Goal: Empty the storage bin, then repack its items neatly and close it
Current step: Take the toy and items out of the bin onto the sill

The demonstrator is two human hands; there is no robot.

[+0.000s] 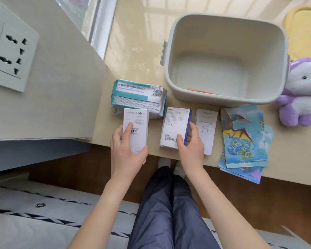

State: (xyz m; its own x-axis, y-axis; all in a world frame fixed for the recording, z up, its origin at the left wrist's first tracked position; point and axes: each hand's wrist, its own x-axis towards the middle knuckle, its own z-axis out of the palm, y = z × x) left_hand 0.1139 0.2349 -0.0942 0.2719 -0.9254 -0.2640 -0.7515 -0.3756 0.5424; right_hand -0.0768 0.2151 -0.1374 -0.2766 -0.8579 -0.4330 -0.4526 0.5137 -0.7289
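Left hand (127, 150) grips a white carton (136, 130), right hand (190, 144) clasps a blue-edged box (176, 126), both at the desk (142, 56) edge, probably for repacking; the storage bin (224, 60) stands behind, nearly empty.

One head-worn wide-angle camera looks steeply down at the desk (291, 150) from close above. It spans lap (169, 203) to storage bin (223, 38).
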